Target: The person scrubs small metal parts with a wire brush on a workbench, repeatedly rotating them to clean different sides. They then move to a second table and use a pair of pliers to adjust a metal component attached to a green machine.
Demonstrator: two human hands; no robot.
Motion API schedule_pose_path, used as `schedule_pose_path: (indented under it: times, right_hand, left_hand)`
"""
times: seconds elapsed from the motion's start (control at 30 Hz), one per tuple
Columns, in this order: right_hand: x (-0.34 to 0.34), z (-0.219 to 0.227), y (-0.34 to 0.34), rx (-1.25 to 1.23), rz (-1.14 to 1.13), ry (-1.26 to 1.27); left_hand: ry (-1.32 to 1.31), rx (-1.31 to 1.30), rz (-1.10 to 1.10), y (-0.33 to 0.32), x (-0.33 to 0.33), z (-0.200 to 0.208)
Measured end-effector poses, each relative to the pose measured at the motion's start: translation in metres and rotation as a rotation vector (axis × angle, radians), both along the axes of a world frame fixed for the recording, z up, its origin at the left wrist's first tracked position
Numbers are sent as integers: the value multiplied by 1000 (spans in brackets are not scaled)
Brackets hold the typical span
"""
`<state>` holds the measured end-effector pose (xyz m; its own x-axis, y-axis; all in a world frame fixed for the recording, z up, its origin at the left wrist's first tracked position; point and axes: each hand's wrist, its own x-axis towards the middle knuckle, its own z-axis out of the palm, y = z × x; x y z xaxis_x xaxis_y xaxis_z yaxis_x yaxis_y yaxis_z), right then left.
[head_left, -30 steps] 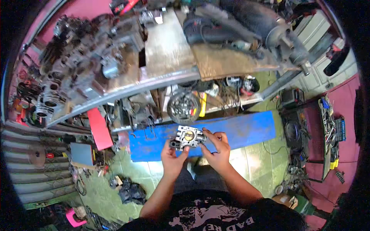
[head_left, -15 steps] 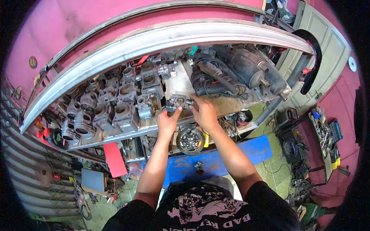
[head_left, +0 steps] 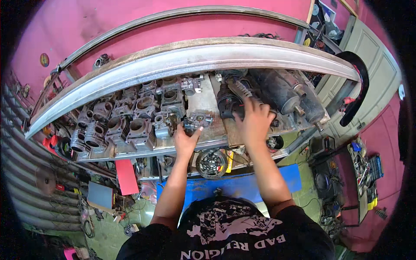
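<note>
The metal throttle body [head_left: 199,120] lay on the shelf [head_left: 234,133], apparently set down, your left hand [head_left: 186,141] not yet clear. Your left thumb and fingers stood apart around its near left end; you couldn't tell whether they gripped. Your right hand [head_left: 256,123] spread over the black power tool [head_left: 227,102], its hold unclear.

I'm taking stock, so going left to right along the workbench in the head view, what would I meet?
Grey engine cylinders → left hand → silver metal part with a round bore → right hand → rightmost dark canister.
</note>
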<state>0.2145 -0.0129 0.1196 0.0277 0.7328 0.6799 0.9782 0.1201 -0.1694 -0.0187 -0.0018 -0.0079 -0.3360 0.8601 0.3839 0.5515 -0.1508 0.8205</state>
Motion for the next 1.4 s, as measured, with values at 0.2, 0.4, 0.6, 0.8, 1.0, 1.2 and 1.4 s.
schedule_pose_path:
  times: [0.2,0.4,0.6,0.8,1.0,1.2,1.4]
  right_hand:
    - [50,9,48,-367,-79,-310]
    - [48,29,20,-326,17,-179]
    - [-8,8,-53,-523,350,315]
    - [-61,-29,-69,-476,253,256]
    - [-76,-9,-99,-384,177,-130]
    - [-108,-15,-48,-403,47,-320]
    - [-115,-43,-17,-325,64,-227]
  left_hand:
    - [30,56,-18,-11,9,3]
    - [-177,102,-74,-16,6,-7]
    - [-415,2,-185,-6,-10,-28]
    - [-21,82,-202,-16,0,16]
    - [-71,3,-170,-7,-6,8]
    - [-310,-20,-285,3,-7,-3]
    - [-123,-76,-155,-10,-2,27]
